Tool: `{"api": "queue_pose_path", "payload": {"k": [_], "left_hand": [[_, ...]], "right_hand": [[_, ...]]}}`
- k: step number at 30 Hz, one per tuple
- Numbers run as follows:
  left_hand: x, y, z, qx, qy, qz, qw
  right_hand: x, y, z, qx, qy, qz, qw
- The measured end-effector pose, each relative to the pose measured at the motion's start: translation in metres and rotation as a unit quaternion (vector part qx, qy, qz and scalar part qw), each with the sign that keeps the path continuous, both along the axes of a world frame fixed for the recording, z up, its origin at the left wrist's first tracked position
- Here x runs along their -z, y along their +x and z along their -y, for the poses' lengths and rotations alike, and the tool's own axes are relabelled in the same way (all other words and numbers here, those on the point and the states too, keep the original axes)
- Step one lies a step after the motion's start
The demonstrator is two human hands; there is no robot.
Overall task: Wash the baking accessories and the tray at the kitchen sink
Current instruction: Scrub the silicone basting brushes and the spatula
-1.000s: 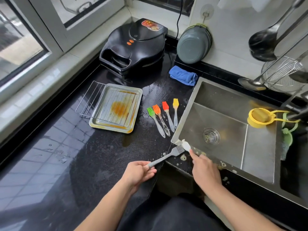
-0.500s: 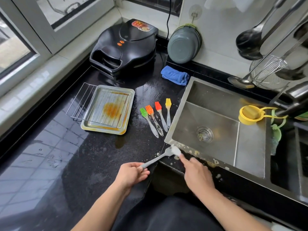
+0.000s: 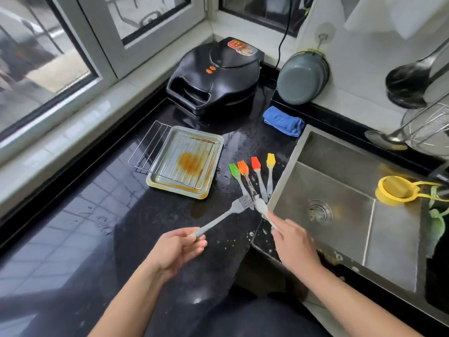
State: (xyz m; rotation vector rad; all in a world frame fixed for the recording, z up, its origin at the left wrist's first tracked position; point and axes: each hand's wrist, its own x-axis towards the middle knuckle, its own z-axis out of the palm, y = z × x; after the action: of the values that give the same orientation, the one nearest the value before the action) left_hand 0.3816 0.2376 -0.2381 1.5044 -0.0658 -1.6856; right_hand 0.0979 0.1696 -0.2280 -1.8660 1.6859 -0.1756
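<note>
Greasy tray point(image 3: 213, 152) under wire rack point(image 3: 155, 147) — four coloured brushes point(image 3: 252, 173) beside, grey brush point(image 3: 233, 210) lifted.

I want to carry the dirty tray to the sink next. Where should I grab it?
Grip the tray by its raised rim on the two short sides, one hand each. The wire rack rests in it and overhangs the far-left edge, so lifting level would likely keep it from sliding.

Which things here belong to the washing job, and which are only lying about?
For the job: grey brush in the left hand; white scrubbing tool in the right hand; four coloured brushes; stained tray with wire rack; sink.

Just lying about: black electric griddle; blue cloth; grey bowl; hanging ladles.
</note>
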Motion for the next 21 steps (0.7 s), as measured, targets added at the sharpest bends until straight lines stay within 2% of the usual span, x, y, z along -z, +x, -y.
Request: {"api": "queue_pose_path", "payload": {"k": [3,7,10,14,19,21], "left_hand": [[-0.007,0.026,-0.005,-0.037,-0.026,0.021,0.999],[-0.010,0.055,-0.018,-0.090,-0.033,0.057,0.994],[-0.009,0.065,-0.026,-0.111,-0.033,0.064,0.991],[-0.012,0.070,-0.029,-0.117,-0.039,0.065,0.990],[-0.015,0.056,-0.014,-0.062,-0.044,0.076,0.994],[-0.019,0.041,-0.003,-0.026,-0.054,0.084,0.995]], "right_hand": [[0.012,0.044,0.028,0.054,0.103,0.067,0.991],[0.031,0.118,0.062,0.057,0.200,0.113,0.972],[0.039,0.157,0.076,0.103,0.210,0.157,0.960],[0.040,0.184,0.076,0.112,0.212,0.191,0.952],[0.015,0.158,0.064,0.100,0.204,0.148,0.962],[0.009,0.133,0.060,0.107,0.210,0.158,0.959]]}}
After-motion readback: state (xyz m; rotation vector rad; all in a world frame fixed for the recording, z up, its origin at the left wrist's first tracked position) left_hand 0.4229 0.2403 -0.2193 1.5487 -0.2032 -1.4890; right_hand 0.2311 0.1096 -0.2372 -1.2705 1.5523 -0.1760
